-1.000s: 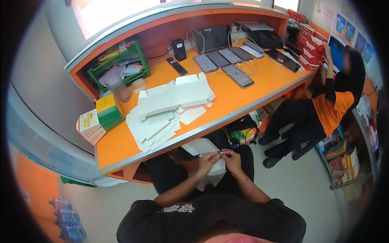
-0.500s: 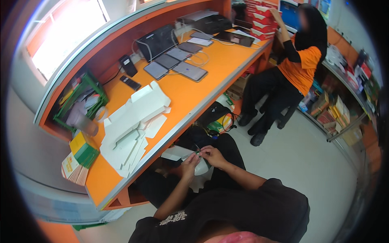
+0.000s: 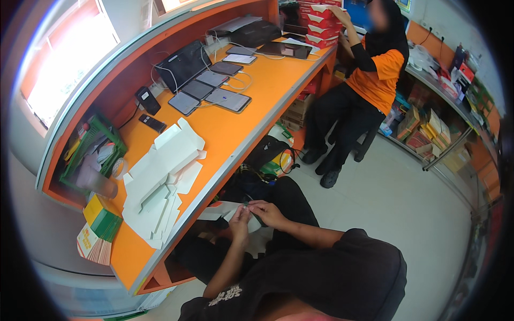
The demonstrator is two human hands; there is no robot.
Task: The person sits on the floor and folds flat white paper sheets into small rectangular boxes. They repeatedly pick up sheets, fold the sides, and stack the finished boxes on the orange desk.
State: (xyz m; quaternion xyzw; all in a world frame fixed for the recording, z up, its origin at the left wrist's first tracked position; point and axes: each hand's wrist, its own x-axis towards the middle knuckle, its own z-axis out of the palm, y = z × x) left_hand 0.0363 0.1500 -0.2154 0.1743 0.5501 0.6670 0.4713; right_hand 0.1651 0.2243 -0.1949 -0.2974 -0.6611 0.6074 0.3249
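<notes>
Over my lap, below the desk edge, my left hand (image 3: 239, 220) and my right hand (image 3: 269, 213) both hold a flat white cardboard box blank (image 3: 220, 211). The fingers of both hands pinch it at its right end, close together. A pile of the same white box blanks (image 3: 160, 176) lies on the orange desk (image 3: 235, 134) just left of my hands.
Several tablets (image 3: 214, 88) with cables lie further along the desk, with a laptop (image 3: 184, 63) behind. A green basket (image 3: 93, 150) and stacked coloured pads (image 3: 99, 230) sit at the near left end. A seated person in orange (image 3: 369, 80) reaches toward red boxes (image 3: 321, 21). Bags (image 3: 267, 155) lie under the desk.
The view has swung so the desk now runs more steeply up the frame. My hands stay together on the white blank over my lap.
</notes>
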